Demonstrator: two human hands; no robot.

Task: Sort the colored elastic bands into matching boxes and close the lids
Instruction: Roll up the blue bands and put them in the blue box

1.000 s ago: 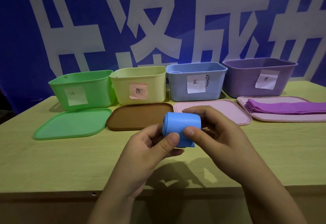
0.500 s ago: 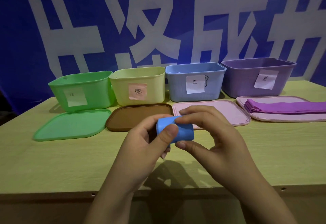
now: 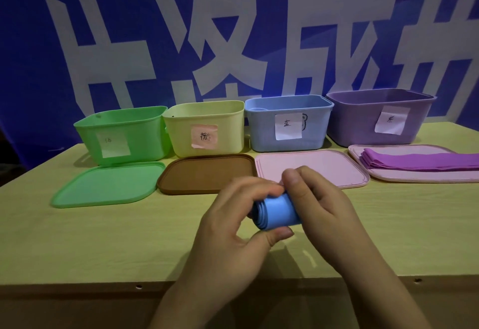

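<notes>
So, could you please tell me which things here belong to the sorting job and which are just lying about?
Job:
blue band, rolled, held by left hand and right hand
purple bands on a lid
green box, yellow box, blue box, purple box
four lids, all off

Lying about:
banner
table
</notes>
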